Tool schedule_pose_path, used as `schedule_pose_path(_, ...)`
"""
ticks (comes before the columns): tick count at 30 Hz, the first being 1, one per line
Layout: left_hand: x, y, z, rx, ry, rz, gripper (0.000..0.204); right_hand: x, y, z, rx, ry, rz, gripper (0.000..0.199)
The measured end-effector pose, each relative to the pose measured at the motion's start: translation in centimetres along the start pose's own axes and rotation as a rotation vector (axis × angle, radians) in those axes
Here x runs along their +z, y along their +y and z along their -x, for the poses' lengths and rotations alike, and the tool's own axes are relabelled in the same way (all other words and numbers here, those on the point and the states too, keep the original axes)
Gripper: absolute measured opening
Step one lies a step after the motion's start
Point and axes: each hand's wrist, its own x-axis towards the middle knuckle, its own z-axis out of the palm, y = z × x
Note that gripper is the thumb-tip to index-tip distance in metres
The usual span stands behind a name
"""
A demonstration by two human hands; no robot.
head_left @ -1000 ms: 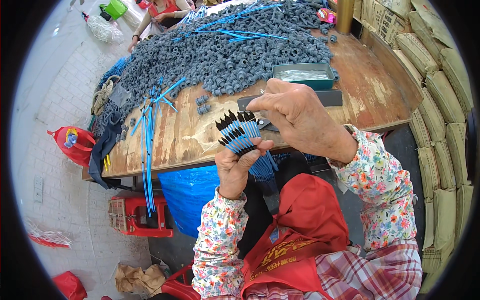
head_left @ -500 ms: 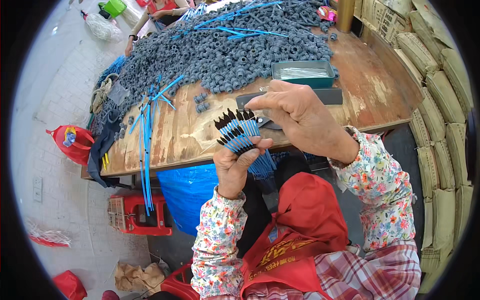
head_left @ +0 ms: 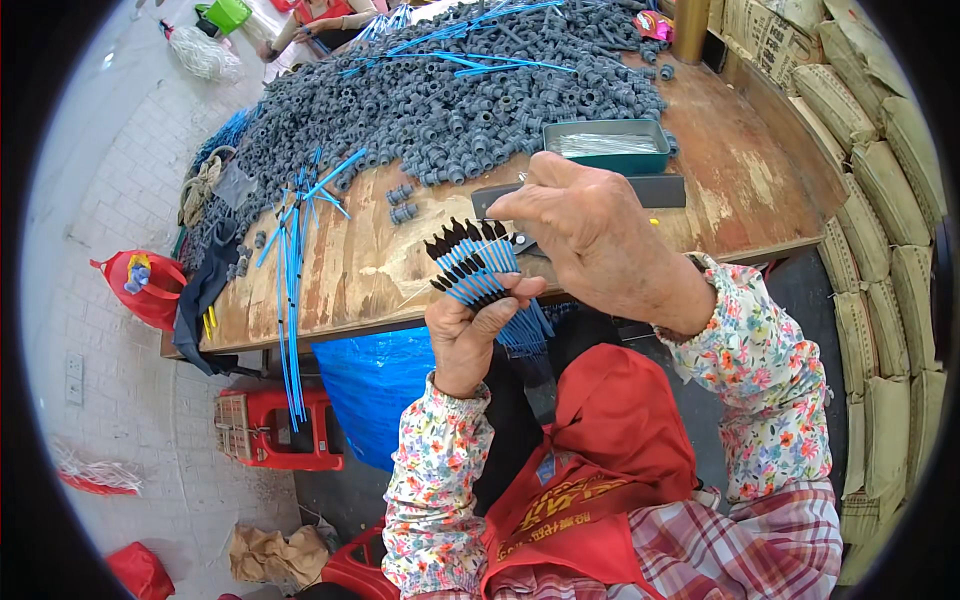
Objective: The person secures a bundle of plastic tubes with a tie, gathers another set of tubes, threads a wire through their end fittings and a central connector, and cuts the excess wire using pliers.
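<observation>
A fanned bundle of thin blue sticks with black tips (head_left: 490, 262) is gripped in my left hand (head_left: 463, 335), its thumb and fingers closed round the sticks. Their lower ends hang down below that hand. My right hand (head_left: 590, 225) is over the upper right of the bundle, thumb and forefinger pinched together near the black tips. Whatever lies in that pinch is too small or hidden to make out. Partly behind this hand, a dark-handled tool (head_left: 527, 243) with a round pivot lies on the wooden table.
A large heap of grey ribbed plastic fittings (head_left: 440, 110) covers the far table. Thin metal rods fill a green tray (head_left: 610, 165) behind a dark bar (head_left: 655, 192). Blue sticks (head_left: 292, 300) overhang the left edge. Stacked sacks (head_left: 885, 190) stand right; a co-worker's hands (head_left: 305, 32) show far left.
My right hand has shifted slightly up and to the left, still pinched. The left hand and bundle barely move. The co-worker's outstretched arm has drawn back from the heap's left side.
</observation>
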Motion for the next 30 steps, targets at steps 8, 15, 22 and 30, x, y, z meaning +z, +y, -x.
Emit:
schedule_pose_path(8,0.0,0.0,0.0,-0.003,-0.012,0.022,0.022,-0.5,0.1,-0.2,-0.003,-0.054,0.041,0.015)
schedule_pose_path(15,0.0,0.2,-0.2,-0.004,-0.036,0.007,0.021,0.3,1.2,-0.4,0.036,-0.046,-0.149,0.014)
schedule_pose_path(22,-0.1,0.0,-0.2,-0.001,-0.03,0.002,0.022,1.5,0.5,0.8,0.129,0.06,-0.233,0.016)
schedule_pose_path(30,-0.1,0.0,-0.1,-0.013,-0.033,0.035,0.023,0.3,0.9,-0.4,0.114,-0.043,-0.239,0.014)
